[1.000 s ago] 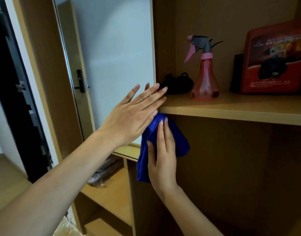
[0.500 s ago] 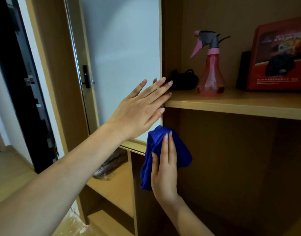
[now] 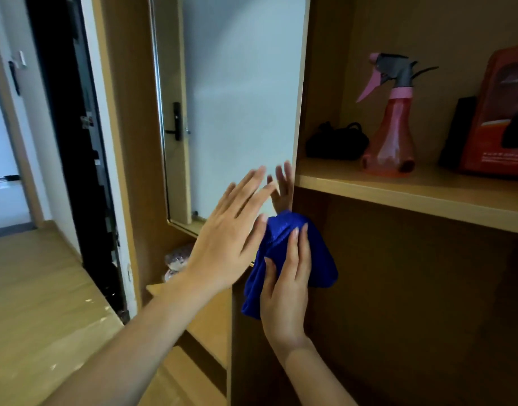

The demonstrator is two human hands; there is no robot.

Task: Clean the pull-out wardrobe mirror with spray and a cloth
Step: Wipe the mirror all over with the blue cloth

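Observation:
The pull-out mirror (image 3: 240, 112) stands upright in its wooden frame, left of the wardrobe's side panel. My left hand (image 3: 228, 238) is flat with straight fingers at the mirror's lower right corner; the fingertips' reflection shows in the glass. Just right of it, my right hand (image 3: 287, 288) presses a blue cloth (image 3: 319, 259) against the wardrobe panel with straight fingers, and the cloth hangs bunched under the palm. A pink spray bottle (image 3: 392, 136) with a grey trigger stands upright on the shelf (image 3: 398, 194) above and to the right, away from both hands.
On the shelf, a black bundle (image 3: 336, 140) lies left of the bottle and a red box (image 3: 500, 118) stands to its right. A wrapped item (image 3: 175, 259) lies on a lower shelf below the mirror. A dark doorway (image 3: 64, 142) and wooden floor are at left.
My left hand has slid left and down, off the shelf's front edge and onto the mirror's lower corner. My right hand keeps the cloth on the panel.

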